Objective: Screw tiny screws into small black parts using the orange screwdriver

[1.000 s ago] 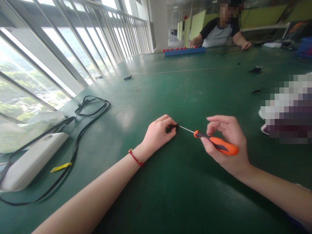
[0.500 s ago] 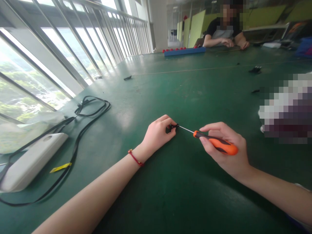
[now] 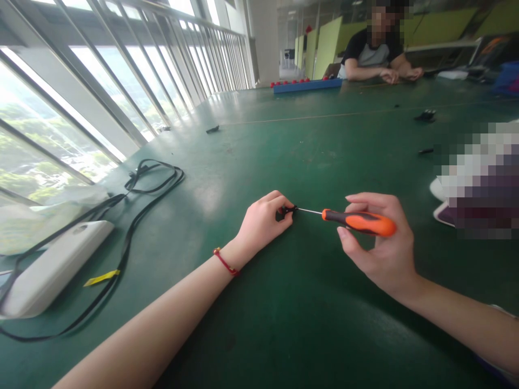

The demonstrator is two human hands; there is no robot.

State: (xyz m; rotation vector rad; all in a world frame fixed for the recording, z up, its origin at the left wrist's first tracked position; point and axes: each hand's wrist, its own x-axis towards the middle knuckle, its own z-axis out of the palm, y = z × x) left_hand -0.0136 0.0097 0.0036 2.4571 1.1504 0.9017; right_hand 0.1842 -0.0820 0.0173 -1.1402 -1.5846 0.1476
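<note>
My left hand rests on the green table, thumb and fingertips pinched round a small black part that is mostly hidden and too small to name. An orange and black screwdriver points left, its thin metal shaft reaching that part. Whether the tip sits in a screw cannot be made out. My right hand holds the screwdriver's handle end against the palm and rear fingers; its thumb and forefinger are spread off the handle.
A white power strip with looped black cable and a yellow tag lies left. Small black pieces are scattered about the table. A blue rack with red knobs stands at the far edge. Opposite sits another person.
My right thumb and forefinger have opened away from the screwdriver, and its handle end has risen, so it lies more level. My left hand stays put. The person opposite has shifted their hands right.
</note>
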